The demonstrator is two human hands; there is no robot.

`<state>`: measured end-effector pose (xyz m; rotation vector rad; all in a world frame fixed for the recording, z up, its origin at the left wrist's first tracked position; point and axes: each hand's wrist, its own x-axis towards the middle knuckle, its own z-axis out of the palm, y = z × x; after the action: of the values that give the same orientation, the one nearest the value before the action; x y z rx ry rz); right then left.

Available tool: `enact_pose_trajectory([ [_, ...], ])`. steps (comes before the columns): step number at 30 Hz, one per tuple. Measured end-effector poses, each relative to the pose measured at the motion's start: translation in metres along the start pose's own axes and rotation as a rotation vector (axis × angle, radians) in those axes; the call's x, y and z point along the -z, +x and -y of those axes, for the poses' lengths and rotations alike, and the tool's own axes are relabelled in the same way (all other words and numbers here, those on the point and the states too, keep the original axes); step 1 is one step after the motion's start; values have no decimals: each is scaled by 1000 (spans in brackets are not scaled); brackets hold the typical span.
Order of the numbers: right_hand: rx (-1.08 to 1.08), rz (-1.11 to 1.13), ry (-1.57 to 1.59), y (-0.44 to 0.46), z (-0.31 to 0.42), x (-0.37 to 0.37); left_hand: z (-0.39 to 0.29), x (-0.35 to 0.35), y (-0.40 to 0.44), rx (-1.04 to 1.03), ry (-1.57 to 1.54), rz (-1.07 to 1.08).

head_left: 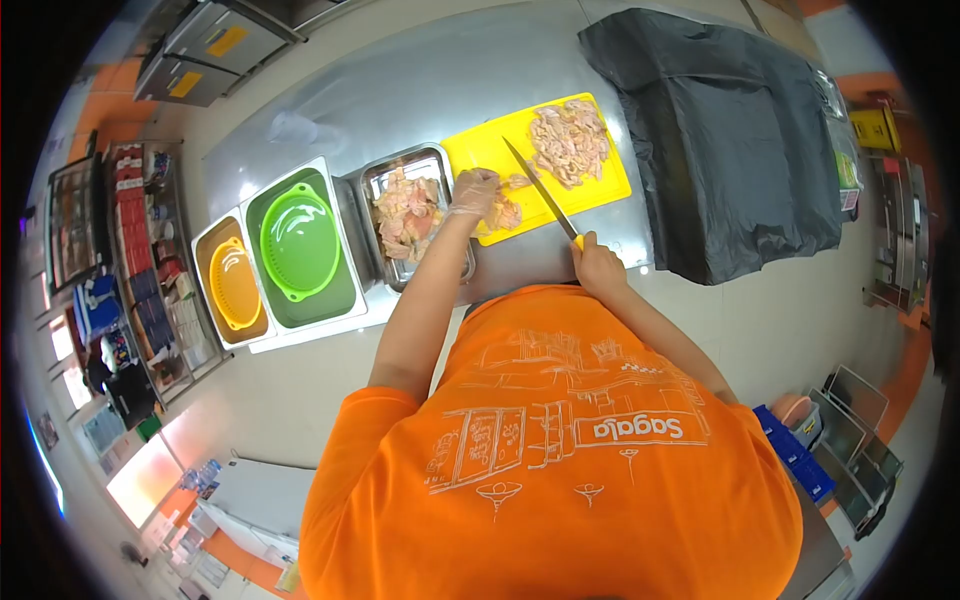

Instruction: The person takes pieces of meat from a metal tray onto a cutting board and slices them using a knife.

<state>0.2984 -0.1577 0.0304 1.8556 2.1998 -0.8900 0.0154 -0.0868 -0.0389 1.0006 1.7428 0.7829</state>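
Note:
My left hand [475, 191], in a clear plastic glove, is closed with curled fingers on raw chicken [507, 214] at the left end of a yellow cutting board [480, 150]. Its fingertips are partly hidden. Bare, my right hand [600, 265] grips the yellow handle of a long knife [541, 188], whose blade slants across the board, pointing away and to the left. Right of the blade lies a heap of cut chicken pieces [570, 142]. Larger raw chicken pieces [408, 205] fill a metal tray [440, 155] just left of the board.
Further left, a green basket [300, 240] and an orange basket [235, 283] sit in basins set in a white frame. A black plastic sheet [720, 140] covers something at the right of the steel table [400, 85]. Shelves [165, 260] stand far left.

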Motion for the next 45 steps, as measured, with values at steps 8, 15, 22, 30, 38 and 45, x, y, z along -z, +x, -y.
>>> enact_pose_trajectory([
  [8,-11,33,36,-4,10,2,-46,-10,-14,21,671,92],
  [15,61,-56,92,75,33,-10,-25,-28,-17,-235,1110,100],
  [22,-48,57,144,17,-5,-5,-14,-19,0,-281,1117,193],
  [30,-48,128,79,-23,-32,5,-51,-16,-20,-270,633,-52],
  [38,-31,13,15,-30,-26,15,-66,2,27,-152,751,115],
  [45,-11,-99,94,-33,-15,34,-87,20,17,-463,520,200],
])
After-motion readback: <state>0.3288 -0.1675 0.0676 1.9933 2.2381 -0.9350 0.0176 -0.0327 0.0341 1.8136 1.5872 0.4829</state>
